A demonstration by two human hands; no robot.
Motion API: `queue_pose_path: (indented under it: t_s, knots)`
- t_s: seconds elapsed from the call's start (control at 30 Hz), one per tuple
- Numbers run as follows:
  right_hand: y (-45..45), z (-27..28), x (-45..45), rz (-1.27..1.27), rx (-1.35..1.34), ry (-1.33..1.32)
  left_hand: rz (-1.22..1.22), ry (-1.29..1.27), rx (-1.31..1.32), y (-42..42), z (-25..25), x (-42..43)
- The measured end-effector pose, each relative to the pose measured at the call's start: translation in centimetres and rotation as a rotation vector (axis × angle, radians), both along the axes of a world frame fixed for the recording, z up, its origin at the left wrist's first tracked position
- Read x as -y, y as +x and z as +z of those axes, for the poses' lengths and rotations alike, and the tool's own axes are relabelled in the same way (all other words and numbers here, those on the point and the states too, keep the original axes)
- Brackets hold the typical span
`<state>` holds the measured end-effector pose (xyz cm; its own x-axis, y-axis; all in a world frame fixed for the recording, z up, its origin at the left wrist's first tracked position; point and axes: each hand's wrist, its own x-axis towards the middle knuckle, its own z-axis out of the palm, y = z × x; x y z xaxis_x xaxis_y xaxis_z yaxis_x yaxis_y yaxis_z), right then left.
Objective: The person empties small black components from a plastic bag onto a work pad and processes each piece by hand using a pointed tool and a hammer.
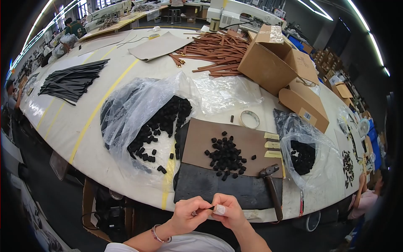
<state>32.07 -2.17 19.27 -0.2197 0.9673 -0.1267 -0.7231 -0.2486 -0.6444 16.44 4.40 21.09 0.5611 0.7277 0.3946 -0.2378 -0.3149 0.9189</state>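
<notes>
Both hands meet at the table's front edge, just below the black mat [222, 191]. My left hand [189, 213], with a bracelet at the wrist, has its fingers pinched together on something small and dark. Wrapped at one fingertip in white tape, my right hand [228, 212] is closed against it, its fingers touching the same small dark piece, mostly hidden. Beyond them, a pile of small black pieces [226, 155] lies on the brown sheet [195, 147]. A hammer [273, 191] rests at the mat's right side.
An open plastic bag [138, 105] spills black pieces at left; another bag [315, 174] stands right. Behind are black strips [73, 80], brown straps [218, 50], a tape roll [250, 119] and cardboard boxes [268, 63]. A co-worker [367, 199] sits at far right.
</notes>
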Motion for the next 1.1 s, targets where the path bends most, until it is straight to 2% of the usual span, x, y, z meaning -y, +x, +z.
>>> queue_pose_path:
  t_s: [0.03, 0.1, 0.13, 0.17, 0.23, 0.3, 0.47, 0.57, 0.63, 0.7, 0.77, 0.83, 0.93, 1.1]
  knots:
    - [0.1, 0.4, 0.1, 0.000, 0.000, -0.001, 0.000, -0.001, 0.000, -0.3, 0.1, 0.0]
    - [0.3, 1.8, 0.1, -0.080, 0.590, -0.011, 0.029, -0.015, -0.105, -0.8, 0.3, -0.1]
    - [0.4, 2.2, 0.1, -0.159, 0.790, 0.069, 0.032, -0.015, -0.103, -0.8, 0.4, -0.2]
    - [0.1, 2.6, 0.1, -0.154, 0.790, 0.067, 0.018, -0.027, -0.166, -0.8, 0.4, -0.3]
    - [-0.8, 3.2, -0.2, -0.246, 1.085, 0.187, 0.004, -0.037, -0.231, -1.0, 0.3, -0.2]
    - [-1.2, 3.5, -0.7, -0.255, 1.102, 0.175, 0.041, -0.038, -0.296, -1.0, -0.1, -0.2]
    - [-2.2, 3.9, -1.8, -0.242, 1.408, 0.255, 0.155, -0.010, -0.356, -1.3, -0.6, -0.4]
    - [-2.1, 3.6, -2.8, -0.106, 1.370, 0.148, 0.173, 0.053, -0.426, -1.6, -1.5, -1.1]
    - [-1.5, 2.9, -3.7, -0.104, 1.427, 0.117, 0.178, 0.097, -0.446, -1.8, -1.0, -1.4]
    - [-0.8, 2.4, -4.5, -0.101, 1.483, 0.084, 0.208, 0.109, -0.777, -2.3, 0.4, -1.8]
    - [-0.3, 2.1, -5.2, -0.011, 1.823, 0.023, 0.221, 0.144, -0.807, -2.4, -0.4, -2.0]
    - [-0.1, 2.3, -5.4, -0.024, 1.820, 0.023, 0.299, 0.439, -0.717, -2.2, -1.1, -2.2]
    - [0.0, 2.2, -5.8, -0.026, 1.811, 0.034, 0.263, 0.552, -0.847, -1.9, -1.5, -2.4]
    - [0.1, 2.6, -6.2, 0.019, 1.799, -0.015, 0.258, 0.600, -0.860, -1.6, -1.8, -2.7]
